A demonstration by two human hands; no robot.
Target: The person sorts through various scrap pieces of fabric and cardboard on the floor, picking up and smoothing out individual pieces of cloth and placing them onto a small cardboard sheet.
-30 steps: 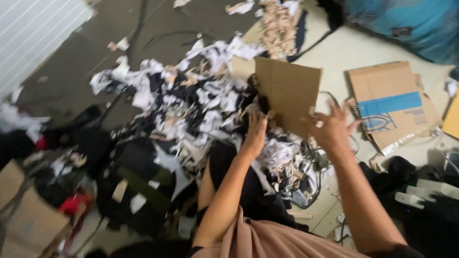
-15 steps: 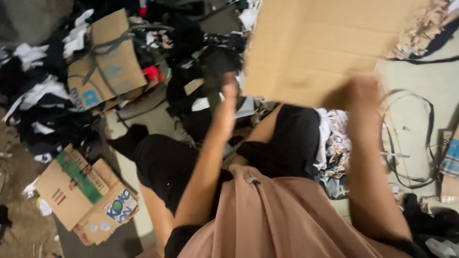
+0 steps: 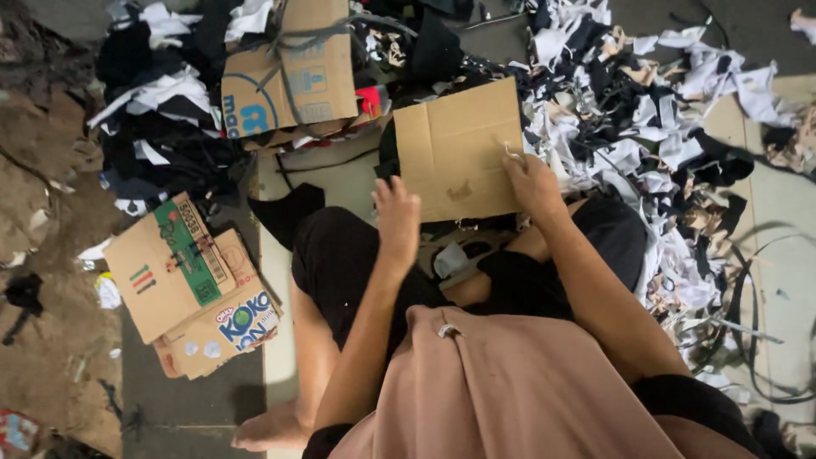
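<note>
A plain brown cardboard sheet (image 3: 455,144) lies flat in front of my knees, over dark cloth. My right hand (image 3: 531,183) rests on its lower right corner, fingers curled on the edge, with a small pale thing at the fingertips. My left hand (image 3: 397,217) hovers at the sheet's lower left edge, fingers together and pointing away from me; whether it touches the sheet is unclear. I sit cross-legged in black trousers and a dusty-pink top.
A heap of white, black and beige fabric scraps (image 3: 646,119) spreads to the right. Flattened printed cartons (image 3: 191,285) lie at left, another box (image 3: 289,76) tied with a strap sits beyond. Dark clothes (image 3: 161,127) pile at upper left; black straps (image 3: 748,340) coil at right.
The cardboard sheet came down from in front of the camera to lie flat before my knees. My view swung toward the cartons at left, and both hands lowered with the sheet.
</note>
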